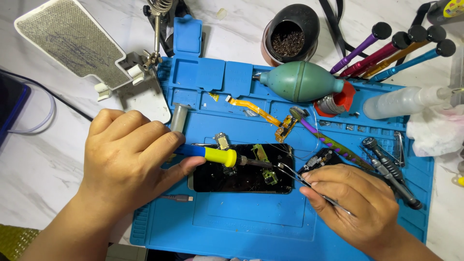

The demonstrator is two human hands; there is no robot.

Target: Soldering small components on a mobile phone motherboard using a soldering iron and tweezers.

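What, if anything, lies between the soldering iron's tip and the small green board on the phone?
Nothing visible does. The soldering iron in the left hand reaches the green board unobstructed; the tweezers in the right hand come from the other side.

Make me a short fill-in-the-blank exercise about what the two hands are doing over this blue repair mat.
1. The left hand grips a soldering iron with a blue and ____ handle.
2. The right hand holds metal ____.
3. The opened phone lies on a ____ mat.
4. The rubber air blower is ____.

Missing words: yellow; tweezers; blue; green
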